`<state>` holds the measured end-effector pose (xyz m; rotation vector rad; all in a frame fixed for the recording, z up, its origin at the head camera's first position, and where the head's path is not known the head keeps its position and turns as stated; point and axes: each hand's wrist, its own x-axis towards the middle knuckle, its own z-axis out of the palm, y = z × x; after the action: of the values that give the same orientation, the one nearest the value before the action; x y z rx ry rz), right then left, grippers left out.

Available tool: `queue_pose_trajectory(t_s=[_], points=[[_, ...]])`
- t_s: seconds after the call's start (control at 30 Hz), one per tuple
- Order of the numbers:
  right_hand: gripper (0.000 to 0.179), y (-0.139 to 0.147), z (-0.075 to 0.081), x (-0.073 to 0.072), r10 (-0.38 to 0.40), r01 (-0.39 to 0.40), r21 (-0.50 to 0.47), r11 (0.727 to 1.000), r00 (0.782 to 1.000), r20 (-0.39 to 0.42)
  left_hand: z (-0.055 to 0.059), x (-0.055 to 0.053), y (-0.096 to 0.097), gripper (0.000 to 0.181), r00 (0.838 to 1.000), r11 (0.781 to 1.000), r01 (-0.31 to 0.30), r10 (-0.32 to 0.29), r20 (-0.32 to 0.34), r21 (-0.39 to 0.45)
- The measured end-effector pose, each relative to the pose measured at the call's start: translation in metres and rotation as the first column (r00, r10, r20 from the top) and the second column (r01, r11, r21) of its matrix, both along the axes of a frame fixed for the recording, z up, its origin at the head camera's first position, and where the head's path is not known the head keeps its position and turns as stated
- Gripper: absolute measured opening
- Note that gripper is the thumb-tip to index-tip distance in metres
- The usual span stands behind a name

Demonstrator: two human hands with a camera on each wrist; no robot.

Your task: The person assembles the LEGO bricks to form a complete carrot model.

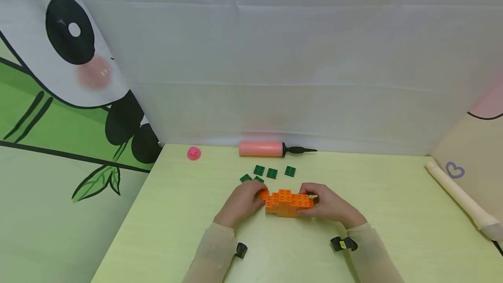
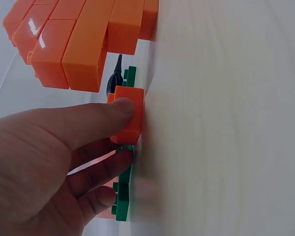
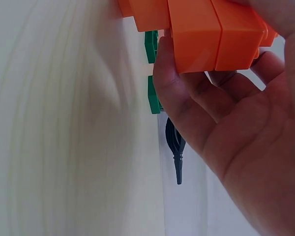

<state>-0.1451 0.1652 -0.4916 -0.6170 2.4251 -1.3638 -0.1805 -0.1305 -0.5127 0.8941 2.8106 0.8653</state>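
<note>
My right hand (image 1: 328, 202) grips the right end of an orange block assembly (image 1: 286, 203), built of several studded toy bricks joined in steps. In the right wrist view its fingers curl behind the orange bricks (image 3: 196, 37). My left hand (image 1: 242, 202) pinches a separate small orange brick (image 1: 264, 194) just left of the assembly. The left wrist view shows the thumb on the face of this orange brick (image 2: 132, 110), with a gap between it and the larger assembly (image 2: 69, 42). Several green bricks (image 1: 271, 173) lie on the table beyond the hands.
A pink hand pump (image 1: 261, 149) with a black nozzle lies along the table's back edge. To its left is a small round pink piece (image 1: 194, 153). A rolled cream sheet (image 1: 461, 195) runs along the right edge, and a pale cloth wall (image 1: 314, 64) rises behind the table (image 1: 165, 230).
</note>
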Motion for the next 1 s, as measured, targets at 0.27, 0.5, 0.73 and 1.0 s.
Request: queue_pose_trajectory(t_s=[0.27,0.5,0.73,1.0], points=[[0.030,-0.002,-0.001,-0.001,-0.012,0.012,0.000,1.000,1.000,0.011,0.009,-0.001,0.000,0.036,0.995,0.992,-0.097,0.095,0.040,0.077],[0.031,-0.005,-0.002,-0.002,0.005,-0.005,-0.010,1.000,1.000,-0.006,0.030,-0.001,0.003,0.038,0.988,0.961,-0.147,0.152,-0.004,0.232],[0.031,-0.004,-0.004,-0.004,0.010,-0.010,-0.008,1.000,0.999,-0.038,0.052,0.005,0.021,0.028,0.998,0.923,0.007,0.018,-0.060,0.385],[0.031,-0.003,-0.005,-0.004,0.014,-0.014,-0.008,1.000,0.998,-0.065,0.060,0.018,0.046,0.026,0.983,0.926,0.175,-0.144,-0.116,0.335]])
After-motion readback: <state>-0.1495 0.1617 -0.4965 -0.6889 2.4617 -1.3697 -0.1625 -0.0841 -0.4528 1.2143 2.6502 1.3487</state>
